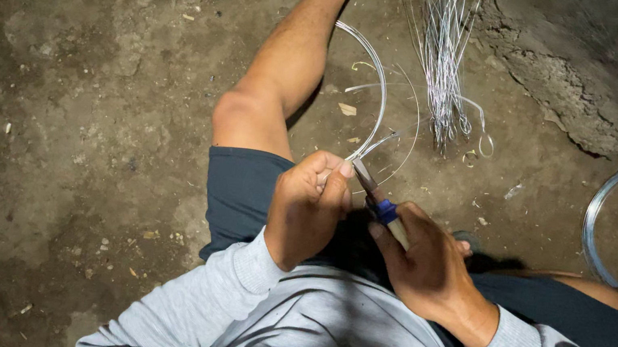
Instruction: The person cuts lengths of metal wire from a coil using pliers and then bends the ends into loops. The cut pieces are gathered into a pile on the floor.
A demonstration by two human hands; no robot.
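Between my two hands, just above my lap, I see a thin silver wire (375, 102) that loops away over the dirt floor (72, 122) and curves back toward my fingers. My left hand (308, 206) is closed in a fist around the near end of that wire, thumb pressed on top. My right hand (426, 264) is wrapped tight around the blue handles of a pair of pliers (373, 195); the metal nose of the pliers points up and left and meets the wire just beside my left thumb. I cannot tell whether the nose is closed on the wire or only touching it. Both hands sit close together, almost touching.

Beyond the hands, my bare left leg (279, 71) stretches forward, and the wire loop passes along its right side. Farther out, a bundle of cut straight wires (444, 63) lies on the floor, some with small hooked ends. A large wire coil (605, 210) rests at the right edge, near a broken concrete slab (586, 68). Small wire scraps and chips lie scattered on the floor near the bundle.
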